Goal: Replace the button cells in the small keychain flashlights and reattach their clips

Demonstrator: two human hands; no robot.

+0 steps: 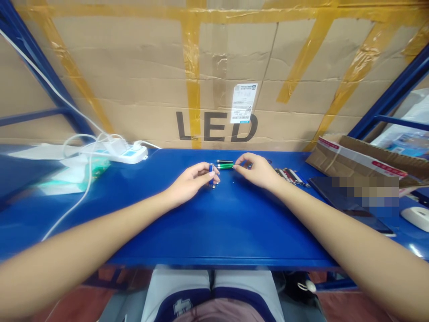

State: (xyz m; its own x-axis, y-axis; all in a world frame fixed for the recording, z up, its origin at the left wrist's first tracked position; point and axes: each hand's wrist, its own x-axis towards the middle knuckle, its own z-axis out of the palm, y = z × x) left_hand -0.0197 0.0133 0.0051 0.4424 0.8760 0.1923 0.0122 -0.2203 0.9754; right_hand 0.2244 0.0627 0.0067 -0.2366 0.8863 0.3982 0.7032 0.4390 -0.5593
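My left hand (197, 178) is closed around a short blue pen piece (211, 175) with silvery ends, held roughly upright between thumb and fingers. Just beyond those fingers a green pen (225, 166) lies sideways on the blue table (214, 223). A black pen (225, 161) lies parallel behind it. The index finger and thumb of my right hand (256, 170) come together at the green pen's right end, pinching it. Small dark, shiny parts (249, 165) show partly behind my right hand; I cannot make out their kind.
Several pen pieces (290, 176) lie in a row right of my right hand. Farther right are an open cardboard box (362, 156), a dark flat device (345, 203) and a white mouse (415, 218). A power strip (129, 154) with cables stands at left. A large carton (144, 80) walls off the back.
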